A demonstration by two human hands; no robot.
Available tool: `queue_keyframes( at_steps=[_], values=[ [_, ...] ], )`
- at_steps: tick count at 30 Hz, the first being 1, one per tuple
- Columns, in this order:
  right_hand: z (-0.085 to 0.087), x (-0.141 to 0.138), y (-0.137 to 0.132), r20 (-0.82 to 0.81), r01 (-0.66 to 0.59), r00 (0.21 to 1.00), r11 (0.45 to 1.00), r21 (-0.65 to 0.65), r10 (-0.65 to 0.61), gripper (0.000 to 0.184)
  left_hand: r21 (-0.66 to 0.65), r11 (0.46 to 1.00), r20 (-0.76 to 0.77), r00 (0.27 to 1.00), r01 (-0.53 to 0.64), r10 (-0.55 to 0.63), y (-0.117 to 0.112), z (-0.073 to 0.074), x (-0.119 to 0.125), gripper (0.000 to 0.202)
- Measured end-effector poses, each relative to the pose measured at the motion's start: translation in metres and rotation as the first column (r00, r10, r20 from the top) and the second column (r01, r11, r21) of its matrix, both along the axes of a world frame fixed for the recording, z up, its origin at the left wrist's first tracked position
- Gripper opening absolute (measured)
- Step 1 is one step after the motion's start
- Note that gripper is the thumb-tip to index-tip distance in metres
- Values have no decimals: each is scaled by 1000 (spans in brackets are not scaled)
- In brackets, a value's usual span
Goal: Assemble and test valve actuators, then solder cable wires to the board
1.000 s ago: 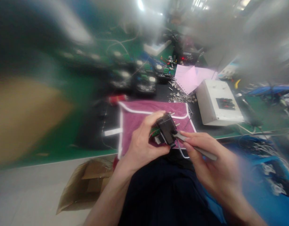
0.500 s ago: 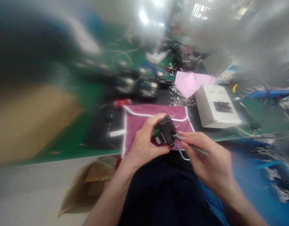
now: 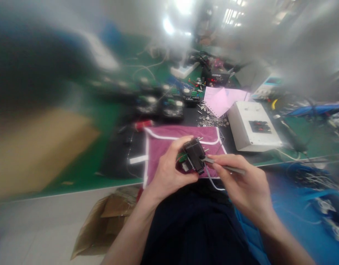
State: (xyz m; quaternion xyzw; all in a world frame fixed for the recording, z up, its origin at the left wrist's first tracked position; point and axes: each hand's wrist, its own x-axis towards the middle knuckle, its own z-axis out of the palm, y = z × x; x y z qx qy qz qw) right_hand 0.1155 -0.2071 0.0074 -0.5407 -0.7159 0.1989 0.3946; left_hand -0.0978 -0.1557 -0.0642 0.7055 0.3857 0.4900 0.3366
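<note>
My left hand (image 3: 170, 165) is wrapped round a black electronic module (image 3: 195, 152), thumb below and fingers above. Green circuit board shows on the module's left side, and metal pins stick out to its right. Between the thumb and fingers of my right hand (image 3: 245, 184) is a slim grey tool, seemingly tweezers (image 3: 227, 167), whose tip meets the module's lower right edge. A pale cable (image 3: 212, 181) hangs from the module. Under it lies a mauve cloth (image 3: 161, 147) with white edging. Exactly where the tool's tip rests is too small to make out.
Loose nuts and pins (image 3: 210, 120) lie beyond the cloth, beside pink paper (image 3: 221, 99). A white box (image 3: 245, 141) stands to the right. Several blurred black modules (image 3: 172, 108) sit further back. Below the table's front edge is an open cardboard box (image 3: 94, 235).
The view has shifted slightly, so the table sits a little lower. Both hands keep their hold; the tool lies a bit flatter against the module.
</note>
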Motion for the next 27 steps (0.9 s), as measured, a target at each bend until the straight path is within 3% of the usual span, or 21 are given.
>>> queue_keyframes(
  at_steps=[4, 8, 10, 15, 18, 22, 24, 27],
  values=[
    [-7, 4, 8, -351, 26, 933, 990, -142, -75, 9, 12, 1000, -14, 1000, 3, -2, -1, 2, 0, 98],
    [-17, 12, 23, -692, -190, 714, 922, -338, -106, 16, 18, 1000, -33, 999, 0, 1, -1, 3, 0, 97],
    [-19, 15, 30, -744, -257, 657, 893, -369, -118, 19, 26, 1000, -52, 999, -9, 10, 0, 4, 1, 96],
    [-22, 23, 36, -771, -315, 617, 848, -426, -158, 22, 30, 999, -127, 991, -26, 29, 2, 8, 4, 92],
    [-19, 27, 31, -761, -290, 633, 869, -400, -139, 20, 7, 1000, -141, 990, -24, 25, 2, 10, 5, 93],
    [-9, 28, 20, -655, 35, 733, 973, -229, -181, 14, -100, 995, -33, 999, -9, 6, 2, 9, 3, 95],
    [-8, 29, 19, -535, 198, 811, 972, -129, -236, 13, -172, 985, 71, 997, 18, -5, 2, 7, 3, 90],
    [-22, 35, 23, -339, 260, 904, 965, -46, -259, 14, -207, 977, 213, 977, 57, -12, 5, 6, -1, 83]
  ],
)
